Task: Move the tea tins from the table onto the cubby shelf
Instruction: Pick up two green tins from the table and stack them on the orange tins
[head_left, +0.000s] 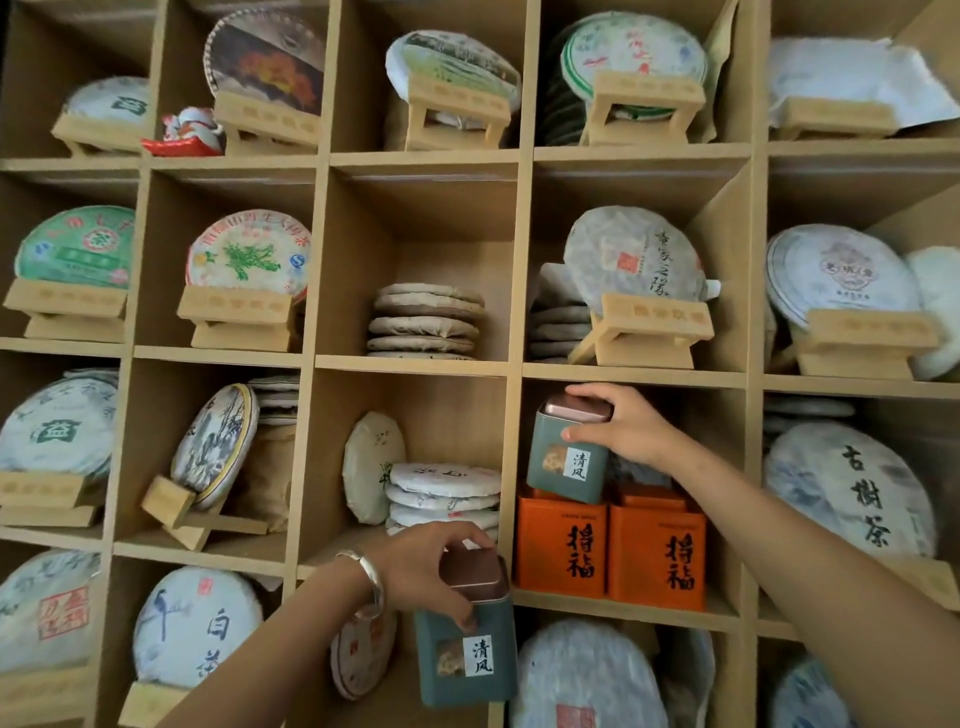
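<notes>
Right hand (623, 423) clasped a green tin (566, 452) by its lid atop orange tins (610, 545), stacking it; left hand (431, 566) gripped another tin (467, 644) lower centre, ready.

Matt green tea tins (566, 457), coppery metal lids; wooden cubby shelf (514, 312).

Soft even light, edges bowed and blurred.
</notes>
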